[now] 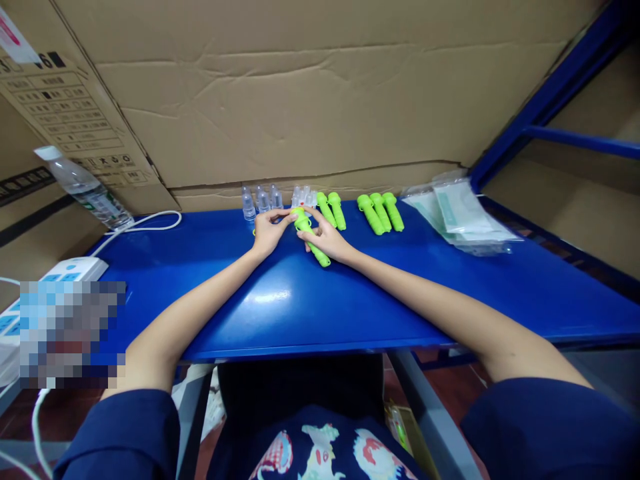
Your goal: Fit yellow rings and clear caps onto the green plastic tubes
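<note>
My right hand (pixel 327 239) is wrapped round the body of a lime-green flashlight (pixel 319 253), which lies slanted with its wide head away from me. The fingertips of my left hand (pixel 271 233) pinch the edge of that head from the left. A small yellow-green bit peeks out beside the left fingers, too hidden to name. Just behind my hands stand several clear plastic bottle-shaped pieces (pixel 263 201) and a cluster of small clear pieces (pixel 303 196) with a red spot. Two more green flashlights (pixel 337 212) lie behind my right hand.
Three green flashlights (pixel 380 213) lie farther right on the blue table (pixel 240 300). Clear plastic bags with pale green contents (pixel 460 213) are at the right. A water bottle (pixel 85 190) leans at the left, near a white power strip (pixel 80 267) and cable. Cardboard (pixel 300 100) walls the back.
</note>
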Tool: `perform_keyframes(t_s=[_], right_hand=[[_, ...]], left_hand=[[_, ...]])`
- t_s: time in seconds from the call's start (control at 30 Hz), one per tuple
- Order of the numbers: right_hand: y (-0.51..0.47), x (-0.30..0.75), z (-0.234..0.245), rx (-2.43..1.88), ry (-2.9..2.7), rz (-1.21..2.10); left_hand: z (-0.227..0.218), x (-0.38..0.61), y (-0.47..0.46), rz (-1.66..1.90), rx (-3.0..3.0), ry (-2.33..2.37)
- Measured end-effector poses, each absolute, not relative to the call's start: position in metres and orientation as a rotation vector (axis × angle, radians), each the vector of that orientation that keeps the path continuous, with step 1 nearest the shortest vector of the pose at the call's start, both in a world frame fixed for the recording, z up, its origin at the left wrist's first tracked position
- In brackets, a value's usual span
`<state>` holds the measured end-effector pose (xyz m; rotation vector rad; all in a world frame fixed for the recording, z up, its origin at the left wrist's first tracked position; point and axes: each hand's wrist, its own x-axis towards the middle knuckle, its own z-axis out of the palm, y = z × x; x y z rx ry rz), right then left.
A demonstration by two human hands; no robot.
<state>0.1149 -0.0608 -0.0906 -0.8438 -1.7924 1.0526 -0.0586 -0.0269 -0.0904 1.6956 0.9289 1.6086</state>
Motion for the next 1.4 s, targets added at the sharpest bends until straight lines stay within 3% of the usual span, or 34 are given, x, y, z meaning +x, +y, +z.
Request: perform_keyframes(t_s=[1.4], right_hand=[[-0.061, 0.111, -0.094, -0.907, -1.621, 0.952]], left_hand=[[-0.086, -0.048, -0.045, 1.735, 1.914, 0.915]])
